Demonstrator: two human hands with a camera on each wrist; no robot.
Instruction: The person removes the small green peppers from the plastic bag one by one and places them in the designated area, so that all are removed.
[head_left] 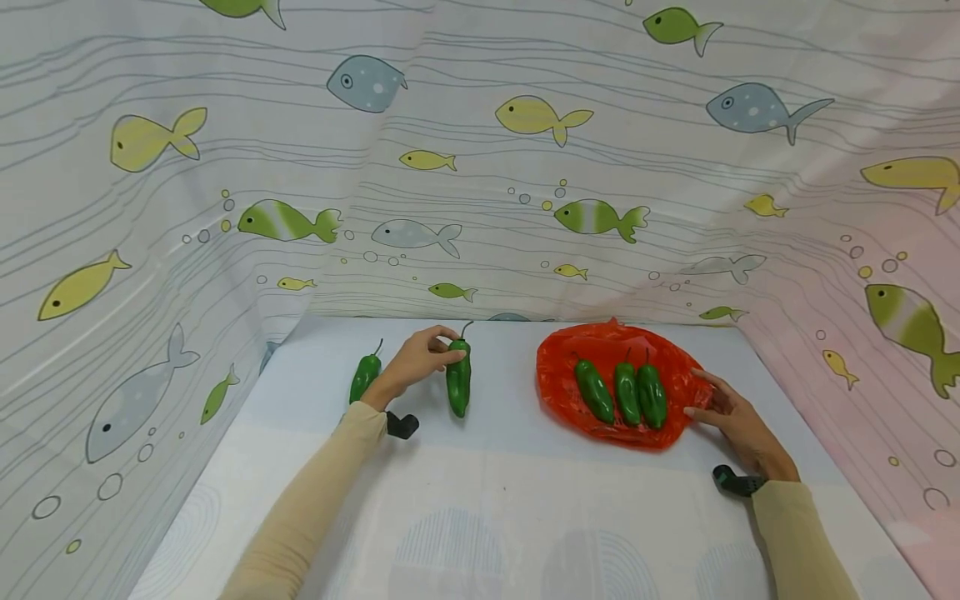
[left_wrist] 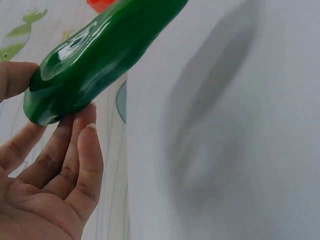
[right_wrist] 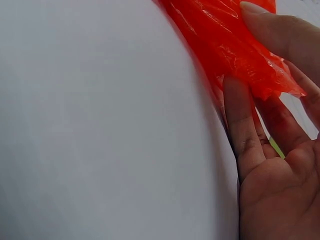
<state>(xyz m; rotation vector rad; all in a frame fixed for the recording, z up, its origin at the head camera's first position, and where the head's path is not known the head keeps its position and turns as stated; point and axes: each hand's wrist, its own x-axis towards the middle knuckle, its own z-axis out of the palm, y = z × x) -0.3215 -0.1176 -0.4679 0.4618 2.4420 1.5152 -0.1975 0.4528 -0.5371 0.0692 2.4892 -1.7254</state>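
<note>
My left hand (head_left: 414, 360) pinches a glossy green chili pepper (head_left: 459, 379) near its stem end, between thumb and fingertips. In the left wrist view that chili pepper (left_wrist: 100, 60) is held above the white surface and casts a shadow on it. A red plastic bag (head_left: 558, 358) lies spread out to the right with three green chili peppers (head_left: 627, 393) on it. At the bag's right edge my right hand (head_left: 738, 421) holds the crinkled plastic (right_wrist: 225, 45), thumb on top and fingers beneath. Another green chili pepper (head_left: 365, 375) lies left of my left hand, partly hidden by the wrist.
The white table (head_left: 480, 467) spreads under both forearms. A fish-patterned curtain (head_left: 480, 258) hangs behind it and along both sides. Dark wrist cameras, one by the left wrist (head_left: 402, 426) and one by the right (head_left: 731, 481), stick out over the table.
</note>
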